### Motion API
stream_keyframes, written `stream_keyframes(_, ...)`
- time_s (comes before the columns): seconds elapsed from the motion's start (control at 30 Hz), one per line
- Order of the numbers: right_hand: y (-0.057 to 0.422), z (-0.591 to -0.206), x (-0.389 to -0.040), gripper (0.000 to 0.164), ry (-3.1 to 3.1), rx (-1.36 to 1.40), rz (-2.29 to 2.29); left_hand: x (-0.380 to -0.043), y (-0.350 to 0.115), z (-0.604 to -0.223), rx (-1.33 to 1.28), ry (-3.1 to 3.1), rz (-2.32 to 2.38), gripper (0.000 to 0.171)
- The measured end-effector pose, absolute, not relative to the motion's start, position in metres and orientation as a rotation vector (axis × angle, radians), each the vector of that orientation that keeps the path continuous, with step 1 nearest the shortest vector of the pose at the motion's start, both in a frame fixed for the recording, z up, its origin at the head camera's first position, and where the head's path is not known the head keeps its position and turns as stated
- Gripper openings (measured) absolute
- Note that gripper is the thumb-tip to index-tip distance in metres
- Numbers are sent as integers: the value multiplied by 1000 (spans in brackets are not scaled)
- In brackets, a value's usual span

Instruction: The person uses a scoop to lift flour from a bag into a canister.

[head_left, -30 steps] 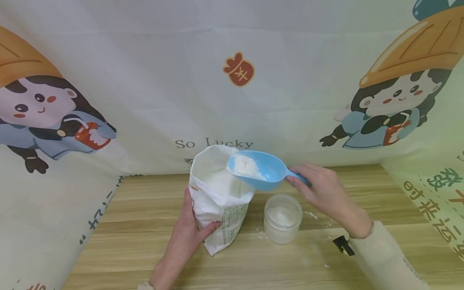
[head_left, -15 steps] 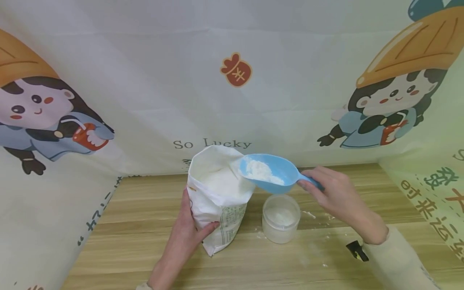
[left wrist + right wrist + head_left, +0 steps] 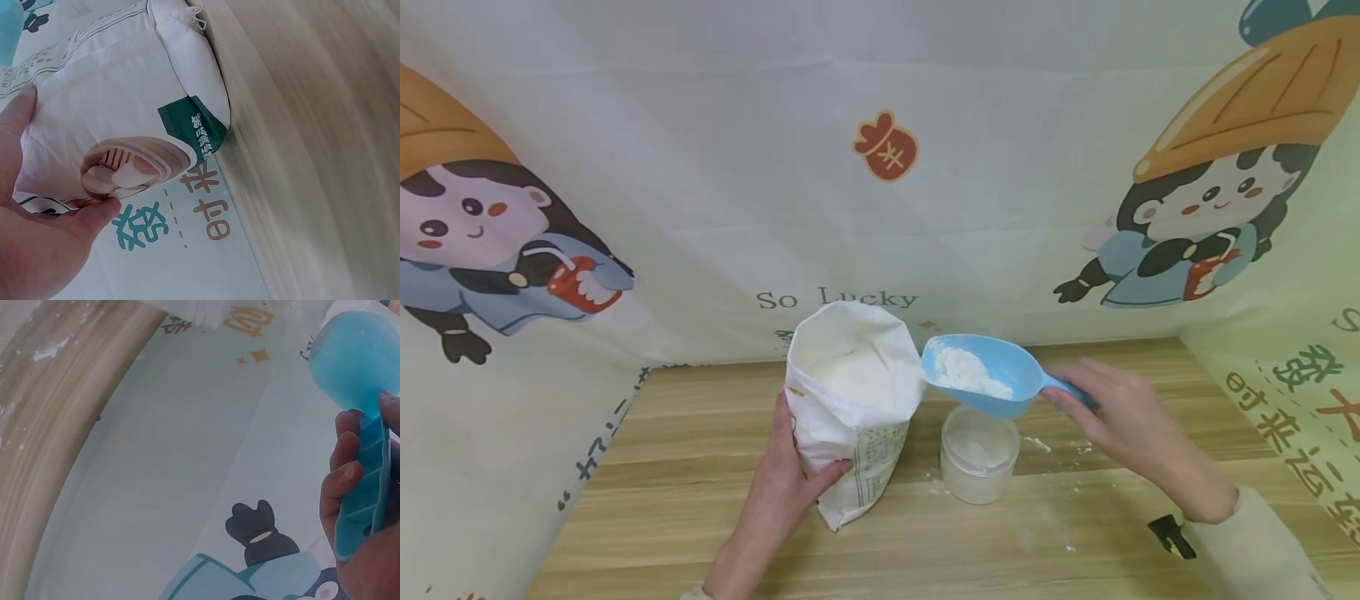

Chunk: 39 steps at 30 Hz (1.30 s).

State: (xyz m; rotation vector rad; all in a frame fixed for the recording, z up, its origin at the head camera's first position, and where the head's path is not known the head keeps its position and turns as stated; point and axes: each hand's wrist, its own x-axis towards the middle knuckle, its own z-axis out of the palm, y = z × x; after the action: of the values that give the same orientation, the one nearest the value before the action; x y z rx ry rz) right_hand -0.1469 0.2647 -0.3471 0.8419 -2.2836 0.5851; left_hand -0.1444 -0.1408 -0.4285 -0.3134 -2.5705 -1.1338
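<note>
My left hand grips the side of an open white flour bag, thumb across its front. White flour shows inside the mouth. In the left wrist view the bag carries a green label and a picture of buns in a steamer. With my right hand I hold a blue scoop by its handle, fingers curled round it. A heap of flour lies in the scoop, which is level above a clear round jar, its tip near the bag's right edge. Some white powder is in the jar.
Spilled flour dots the wooden table around the jar. A printed cloth wall with cartoon figures rises behind the table and at both sides. A black clip-like piece is by the right sleeve.
My right hand has drawn the loaded scoop away from the bag's mouth, to the right and slightly down over the jar. My left hand still grips the bag in about the same place.
</note>
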Motion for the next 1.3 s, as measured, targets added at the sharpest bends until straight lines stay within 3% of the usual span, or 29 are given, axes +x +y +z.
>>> stream_keyframes(1.3, 307, -350, -133, 24, -2378, 829, 366, -145, -142, -429, -335, -2568, -1127, 130)
